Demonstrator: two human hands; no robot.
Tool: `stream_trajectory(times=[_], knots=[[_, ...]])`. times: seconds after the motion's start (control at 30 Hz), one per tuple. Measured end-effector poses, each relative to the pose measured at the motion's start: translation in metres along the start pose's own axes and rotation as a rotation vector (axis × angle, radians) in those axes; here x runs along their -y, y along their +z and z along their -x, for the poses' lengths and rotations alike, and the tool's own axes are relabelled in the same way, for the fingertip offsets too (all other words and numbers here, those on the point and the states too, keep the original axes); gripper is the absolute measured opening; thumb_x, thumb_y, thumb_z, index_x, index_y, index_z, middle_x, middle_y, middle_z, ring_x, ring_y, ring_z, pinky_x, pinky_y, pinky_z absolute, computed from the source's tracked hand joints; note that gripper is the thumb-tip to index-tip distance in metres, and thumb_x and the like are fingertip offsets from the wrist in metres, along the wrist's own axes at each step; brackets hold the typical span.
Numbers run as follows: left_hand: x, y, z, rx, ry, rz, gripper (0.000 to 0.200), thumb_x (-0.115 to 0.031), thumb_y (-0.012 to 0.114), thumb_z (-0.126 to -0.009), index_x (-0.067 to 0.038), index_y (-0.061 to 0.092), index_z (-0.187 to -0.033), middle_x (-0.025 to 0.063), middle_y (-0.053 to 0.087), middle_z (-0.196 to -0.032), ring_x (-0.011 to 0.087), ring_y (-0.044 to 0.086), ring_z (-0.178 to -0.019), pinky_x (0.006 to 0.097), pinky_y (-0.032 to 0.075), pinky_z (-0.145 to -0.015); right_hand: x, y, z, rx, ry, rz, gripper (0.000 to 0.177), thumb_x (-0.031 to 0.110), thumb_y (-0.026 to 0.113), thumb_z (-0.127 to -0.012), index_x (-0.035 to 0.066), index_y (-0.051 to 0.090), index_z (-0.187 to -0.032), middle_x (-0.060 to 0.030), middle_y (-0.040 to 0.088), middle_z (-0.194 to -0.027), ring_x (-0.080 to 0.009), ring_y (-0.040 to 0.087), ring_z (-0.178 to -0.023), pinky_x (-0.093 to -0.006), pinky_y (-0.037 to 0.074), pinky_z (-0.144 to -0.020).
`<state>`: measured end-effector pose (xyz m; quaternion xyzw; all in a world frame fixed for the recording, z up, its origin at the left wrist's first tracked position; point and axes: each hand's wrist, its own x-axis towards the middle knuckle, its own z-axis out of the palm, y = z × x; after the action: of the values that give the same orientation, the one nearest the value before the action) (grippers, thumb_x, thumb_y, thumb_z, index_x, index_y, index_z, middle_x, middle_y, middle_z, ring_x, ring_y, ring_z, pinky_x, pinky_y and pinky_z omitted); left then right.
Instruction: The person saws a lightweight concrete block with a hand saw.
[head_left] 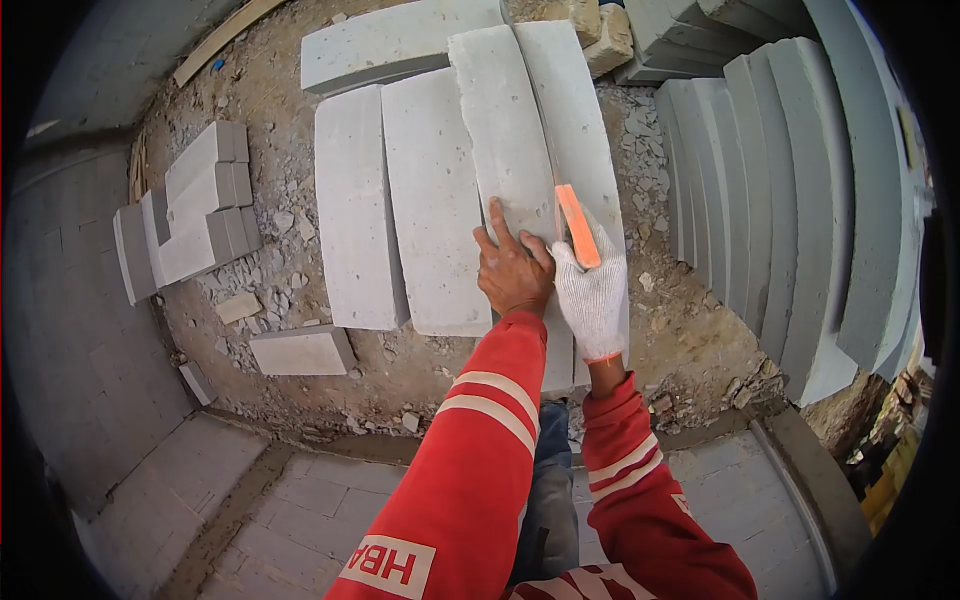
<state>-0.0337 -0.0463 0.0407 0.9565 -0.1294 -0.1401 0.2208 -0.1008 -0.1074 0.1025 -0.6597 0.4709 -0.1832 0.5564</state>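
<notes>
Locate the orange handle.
Head view, right of centre: the orange handle is in the gloved right hand, beside the bare left hand.

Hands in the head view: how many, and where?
2: the left hand, bare, spread on a pale block; the right hand, white-gloved, gripping an orange handle. No others show.

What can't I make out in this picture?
All in the head view:
- Orange-handled tool: the part beyond its handle is too thin, seen nearly edge-on, to tell its shape.
- Right hand: its glove and the handle hide how the fingers grip.
- Upright blocks at right: the top edge and dark rim cut off the row.
- Feet: hidden below the arms and blocks.
</notes>
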Motion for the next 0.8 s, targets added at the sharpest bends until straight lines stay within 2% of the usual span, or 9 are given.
stream_trajectory(times=[0.1,0.17,0.27,0.37,0.43,0.5,0.6,0.7,0.8], knots=[[0.0,0.001,0.002,-0.021,0.018,-0.05,0.066,-0.025,0.053,-0.095,-0.016,0.039,-0.159,0.0208,0.053,-0.116,0.0415,0.068,-0.083,0.0517,0.057,-0.07,-0.038,-0.036,0.129,-0.03,-0.06,0.145,0.058,-0.007,0.068,-0.081,-0.005,0.061,-0.138,-0.0204,0.072,-0.123,-0.0305,0.073,-0.104,-0.0343,0.056,-0.091],[0.0,0.004,-0.006,-0.024,0.025,-0.06,0.065,-0.025,0.049,-0.097,-0.015,0.034,-0.159,0.0187,0.053,-0.117,0.0384,0.07,-0.083,0.0493,0.058,-0.072,-0.032,-0.046,0.162,-0.018,0.196,0.07,0.059,-0.009,0.068,-0.079,-0.004,0.06,-0.138,-0.0204,0.072,-0.122,-0.0298,0.074,-0.099,-0.0348,0.057,-0.089],[-0.002,-0.002,0.002,0.013,0.016,-0.07,0.064,-0.025,0.049,-0.097,-0.015,0.035,-0.159,0.0199,0.054,-0.119,0.0394,0.07,-0.08,0.05,0.057,-0.071,-0.027,-0.041,0.123,0.06,0.116,0.168,0.059,-0.008,0.068,-0.08,-0.004,0.061,-0.138,-0.0203,0.073,-0.116,-0.0265,0.072,-0.087,-0.0329,0.057,-0.082],[-0.003,-0.002,0.001,-0.008,0.024,-0.093,0.063,-0.025,0.049,-0.098,-0.014,0.035,-0.159,0.0207,0.054,-0.121,0.0402,0.07,-0.081,0.0503,0.057,-0.07,-0.028,-0.026,0.128,-0.043,0.014,0.223,0.057,-0.007,0.069,-0.081,-0.005,0.061,-0.137,-0.0209,0.073,-0.11,-0.0264,0.07,-0.078,-0.033,0.057,-0.075],[-0.007,-0.001,-0.004,-0.031,0.051,-0.113,0.062,-0.026,0.049,-0.098,-0.014,0.035,-0.158,0.0209,0.055,-0.121,0.0409,0.071,-0.08,0.0513,0.057,-0.07,-0.045,-0.032,0.128,-0.051,-0.032,0.182,0.058,-0.006,0.07,-0.081,-0.005,0.06,-0.138,-0.0214,0.073,-0.11,-0.0286,0.072,-0.081,-0.0331,0.057,-0.074],[-0.007,-0.006,-0.001,-0.012,-0.008,-0.113,0.063,-0.025,0.051,-0.096,-0.015,0.037,-0.157,0.0214,0.054,-0.119,0.0415,0.07,-0.082,0.0521,0.057,-0.071,-0.045,-0.035,0.138,0.059,0.096,0.135,0.059,-0.005,0.072,-0.081,-0.005,0.059,-0.139,-0.0224,0.073,-0.112,-0.0313,0.074,-0.087,-0.0345,0.059,-0.077],[-0.006,-0.003,-0.004,-0.04,0.032,-0.091,0.064,-0.027,0.05,-0.097,-0.015,0.037,-0.158,0.0213,0.054,-0.121,0.0416,0.07,-0.081,0.0519,0.057,-0.071,-0.063,-0.034,0.18,-0.082,-0.076,0.151,0.059,-0.003,0.073,-0.082,-0.004,0.059,-0.139,-0.0217,0.073,-0.113,-0.0301,0.074,-0.087,-0.0338,0.059,-0.079],[-0.002,-0.003,0.001,-0.03,0.01,-0.11,0.064,-0.027,0.05,-0.097,-0.015,0.037,-0.158,0.0204,0.054,-0.121,0.0413,0.07,-0.082,0.0517,0.057,-0.071,-0.056,-0.038,0.178,-0.054,-0.007,0.132,0.059,-0.001,0.075,-0.082,-0.004,0.059,-0.139,-0.0221,0.073,-0.115,-0.0322,0.075,-0.09,-0.035,0.06,-0.08],[-0.004,-0.004,0.001,-0.032,0.012,-0.113,0.064,-0.028,0.05,-0.097,-0.015,0.037,-0.158,0.0199,0.054,-0.12,0.0411,0.07,-0.082,0.0517,0.057,-0.071,-0.026,-0.018,0.088,-0.056,-0.179,0.177,0.058,0.0,0.075,-0.083,-0.004,0.059,-0.139,-0.023,0.073,-0.119,-0.034,0.076,-0.096,-0.0368,0.06,-0.082]])
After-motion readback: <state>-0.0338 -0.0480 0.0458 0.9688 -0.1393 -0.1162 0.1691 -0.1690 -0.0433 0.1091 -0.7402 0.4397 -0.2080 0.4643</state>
